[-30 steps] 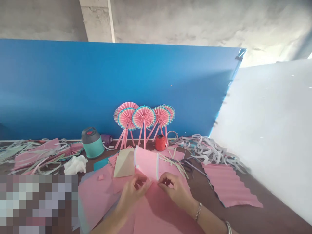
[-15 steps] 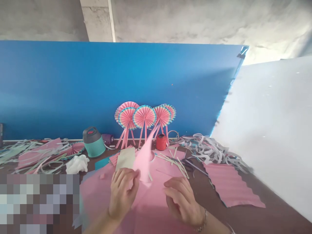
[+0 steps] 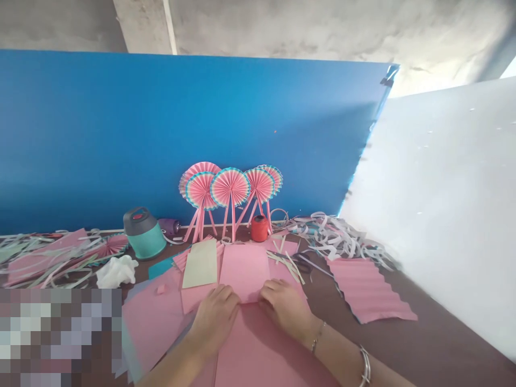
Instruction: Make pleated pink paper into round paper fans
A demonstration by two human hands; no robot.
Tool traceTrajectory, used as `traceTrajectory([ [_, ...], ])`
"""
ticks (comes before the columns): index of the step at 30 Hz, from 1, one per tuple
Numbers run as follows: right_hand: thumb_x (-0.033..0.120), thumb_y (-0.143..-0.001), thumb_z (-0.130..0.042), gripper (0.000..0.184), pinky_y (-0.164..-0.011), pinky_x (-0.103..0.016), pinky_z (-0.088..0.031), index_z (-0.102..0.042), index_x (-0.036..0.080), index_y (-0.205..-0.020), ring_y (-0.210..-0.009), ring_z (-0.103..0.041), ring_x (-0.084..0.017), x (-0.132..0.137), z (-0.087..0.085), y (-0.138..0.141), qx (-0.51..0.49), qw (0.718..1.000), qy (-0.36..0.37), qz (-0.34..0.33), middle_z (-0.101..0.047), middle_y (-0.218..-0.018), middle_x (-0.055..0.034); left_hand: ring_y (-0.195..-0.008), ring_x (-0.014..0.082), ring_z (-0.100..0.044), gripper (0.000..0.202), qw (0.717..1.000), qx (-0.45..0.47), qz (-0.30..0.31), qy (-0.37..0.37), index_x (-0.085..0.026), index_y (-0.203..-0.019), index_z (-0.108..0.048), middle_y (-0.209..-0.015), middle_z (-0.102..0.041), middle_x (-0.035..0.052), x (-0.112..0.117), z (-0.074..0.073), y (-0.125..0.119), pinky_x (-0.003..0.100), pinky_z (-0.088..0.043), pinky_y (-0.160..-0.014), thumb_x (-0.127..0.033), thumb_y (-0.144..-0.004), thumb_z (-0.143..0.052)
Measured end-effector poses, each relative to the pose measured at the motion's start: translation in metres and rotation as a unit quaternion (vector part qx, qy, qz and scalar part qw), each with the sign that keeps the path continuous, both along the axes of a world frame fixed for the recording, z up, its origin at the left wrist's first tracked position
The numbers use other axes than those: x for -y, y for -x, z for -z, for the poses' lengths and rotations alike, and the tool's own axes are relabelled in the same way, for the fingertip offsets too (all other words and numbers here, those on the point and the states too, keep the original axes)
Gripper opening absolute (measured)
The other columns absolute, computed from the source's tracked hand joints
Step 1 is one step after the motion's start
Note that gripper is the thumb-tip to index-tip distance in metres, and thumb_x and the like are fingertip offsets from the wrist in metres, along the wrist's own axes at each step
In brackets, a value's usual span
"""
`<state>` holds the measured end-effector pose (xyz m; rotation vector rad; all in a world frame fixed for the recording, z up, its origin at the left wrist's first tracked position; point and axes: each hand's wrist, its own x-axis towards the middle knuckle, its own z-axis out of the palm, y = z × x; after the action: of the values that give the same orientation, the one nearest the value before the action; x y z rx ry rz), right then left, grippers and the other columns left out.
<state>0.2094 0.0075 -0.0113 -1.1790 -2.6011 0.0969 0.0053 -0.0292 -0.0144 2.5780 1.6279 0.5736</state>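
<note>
A small pink paper sheet (image 3: pixel 244 266) lies in front of me, its near edge under my fingers. My left hand (image 3: pixel 216 318) is closed at that edge's left end, fingers curled down. At the right end my right hand (image 3: pixel 288 307) grips it the same way, a bracelet on its wrist. The thumbs are mostly hidden. Beneath both hands is a larger pink sheet (image 3: pixel 262 355). A pale cream sheet (image 3: pixel 200 263) sits just beyond my left hand, overlapping more pink paper. Narrow cream strips (image 3: pixel 288 263) are strewn past my right hand, beside dark-handled scissors (image 3: pixel 304 262).
Several finished round paper fans (image 3: pixel 230 187) stand against the blue partition (image 3: pixel 242 107). Before them are a red thread spool (image 3: pixel 259 228) and a teal container (image 3: pixel 147 239). Paper strips (image 3: pixel 342 236) heap at right, near a creased pink sheet (image 3: pixel 371 290). White crumpled material (image 3: pixel 116 271) lies left.
The pink sheet, blurred and raised near my left hand before, now lies flat. Both hands have closed on its near edge, and my right hand is no longer apart from it. The view has shifted slightly.
</note>
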Motion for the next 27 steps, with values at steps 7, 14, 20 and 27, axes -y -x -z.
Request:
traceTrajectory([
  [7,0.009,-0.082,-0.052,0.021,-0.074,-0.026,-0.041,-0.07,0.02,-0.085,-0.083,-0.058,-0.017,-0.01,-0.001,-0.015,-0.096,0.987,0.119,-0.052,-0.065,-0.084,-0.0041,-0.085,0.0173,-0.059,0.022,0.981,0.089,-0.059,0.161,-0.021,-0.074,-0.065,-0.082,-0.066,0.0016,0.0,-0.027,0.014,0.027,-0.041,-0.073,-0.013,-0.081,-0.047],
  [14,0.008,-0.074,-0.053,0.015,-0.062,-0.023,-0.04,-0.065,0.016,-0.078,-0.068,-0.058,-0.015,-0.013,-0.008,-0.02,-0.159,0.969,0.188,0.032,-0.067,-0.077,-0.0032,-0.083,0.0182,-0.059,0.02,0.974,0.119,-0.078,0.174,-0.021,-0.071,-0.062,-0.082,-0.065,0.0027,-0.003,-0.03,0.018,0.028,-0.043,-0.074,-0.016,-0.079,-0.044],
  [20,0.006,-0.074,-0.051,0.018,-0.064,-0.024,-0.041,-0.065,0.016,-0.08,-0.07,-0.058,-0.015,-0.017,-0.01,-0.023,-0.166,0.964,0.209,0.006,-0.067,-0.08,-0.003,-0.085,0.0199,-0.058,0.022,0.977,0.125,-0.073,0.159,-0.021,-0.071,-0.06,-0.081,-0.064,0.0039,-0.002,-0.029,0.019,0.031,-0.044,-0.075,-0.019,-0.082,-0.041],
  [27,0.005,-0.073,-0.048,0.02,-0.064,-0.024,-0.041,-0.065,0.016,-0.078,-0.071,-0.059,-0.016,-0.016,-0.009,-0.021,-0.175,0.962,0.205,0.05,-0.068,-0.081,-0.0046,-0.08,0.0179,-0.061,0.018,0.96,0.168,-0.123,0.186,-0.021,-0.072,-0.062,-0.08,-0.067,0.0017,-0.008,-0.02,0.02,0.027,-0.042,-0.07,-0.02,-0.078,-0.046],
])
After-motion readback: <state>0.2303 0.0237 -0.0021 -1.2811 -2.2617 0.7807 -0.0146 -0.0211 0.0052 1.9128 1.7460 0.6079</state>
